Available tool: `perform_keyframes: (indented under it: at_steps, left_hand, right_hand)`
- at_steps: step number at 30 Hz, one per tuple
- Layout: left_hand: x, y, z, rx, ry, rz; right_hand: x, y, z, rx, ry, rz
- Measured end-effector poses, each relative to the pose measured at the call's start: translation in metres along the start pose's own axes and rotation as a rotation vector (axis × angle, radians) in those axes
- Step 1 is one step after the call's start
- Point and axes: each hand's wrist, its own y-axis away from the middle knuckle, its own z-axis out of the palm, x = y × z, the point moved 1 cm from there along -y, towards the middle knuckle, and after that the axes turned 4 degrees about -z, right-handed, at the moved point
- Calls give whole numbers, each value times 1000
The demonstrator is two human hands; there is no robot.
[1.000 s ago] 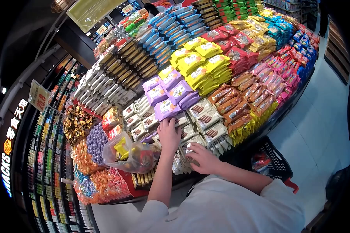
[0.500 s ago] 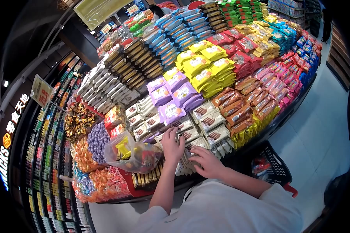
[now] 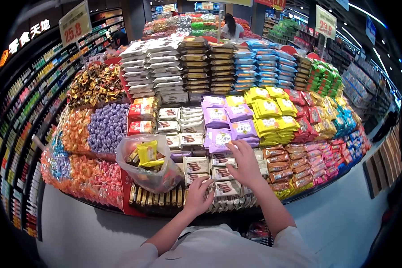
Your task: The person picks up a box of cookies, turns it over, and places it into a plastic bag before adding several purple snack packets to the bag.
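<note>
My left hand (image 3: pixel 198 199) rests at the front rows of white snack packets (image 3: pixel 196 165) with brown bars printed on them. Its fingers are apart and bent over the packets' edge. Farther forward, my right hand (image 3: pixel 246 167) lies over more of the white packets, fingers spread, its fingertips right at the lower edge of the purple packets (image 3: pixel 218 139). Neither hand shows anything in its grasp. Left of my left hand stands a clear plastic bag (image 3: pixel 161 179), open at the top, with a yellow packet (image 3: pixel 147 152) and other wrapped snacks inside.
Yellow packets (image 3: pixel 268 107) and brown packets (image 3: pixel 279 163) lie to the right. Stacked white bars (image 3: pixel 152 67) rise behind, and purple wrapped candies (image 3: pixel 106 127) lie left. A black basket (image 3: pixel 259 232) is below the display edge. A person (image 3: pixel 231 29) is at the back.
My view has turned and levelled. My right hand has moved forward to the purple packets' edge, while my left hand has drawn back to the front of the white packets.
</note>
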Motion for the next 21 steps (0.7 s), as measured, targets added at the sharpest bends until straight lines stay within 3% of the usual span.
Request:
perform_keyframes:
  at_steps: [3,10,12,21]
  left_hand:
    - [-10,9,-12,-14,92,5]
    - [-26,37,-55,-43,302,-131]
    - [-34,43,-64,-115,390,-257]
    - [-70,42,-79,-168,376,-160]
  right_hand:
    - [17,-39,10,-206,226,-49]
    - [26,-85,38,-506,387,4]
    - [23,-92,42,-512,429,-18]
    - [22,-108,59,-507,317,-6]
